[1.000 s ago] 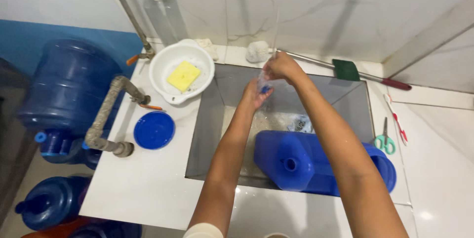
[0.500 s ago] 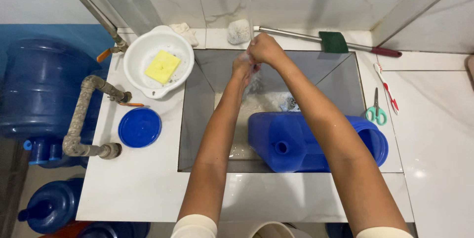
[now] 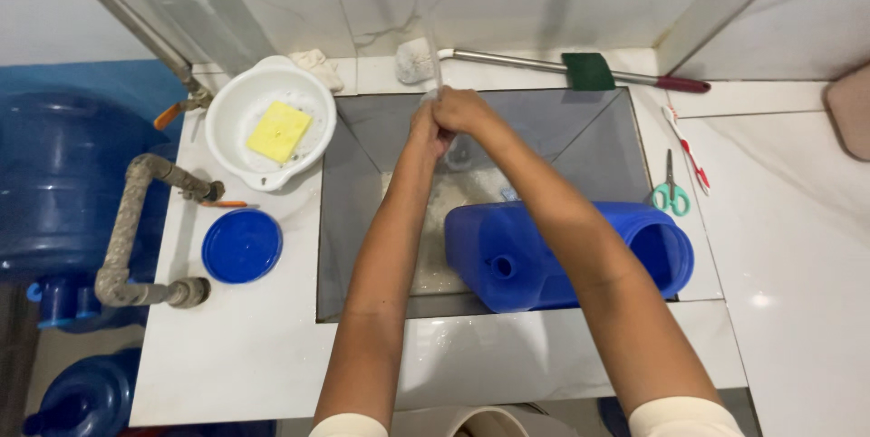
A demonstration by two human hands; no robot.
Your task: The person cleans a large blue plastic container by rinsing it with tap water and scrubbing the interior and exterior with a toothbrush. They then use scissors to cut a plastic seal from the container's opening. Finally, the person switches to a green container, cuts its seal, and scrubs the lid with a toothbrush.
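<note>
While pressed together over the far end of the grey, slope-walled sink basin (image 3: 362,174) at upper centre: left hand (image 3: 424,129) and right hand (image 3: 460,111), fingers curled, possibly around something small and unclear, under a thin water stream. Filling the basin's lower right, touching its rim: smooth blue plastic jug (image 3: 562,256) on its side. Open room only at the basin's left. Upper left on glossy white counter: round white bowl (image 3: 237,111) with square yellow sponge (image 3: 278,130).
</note>
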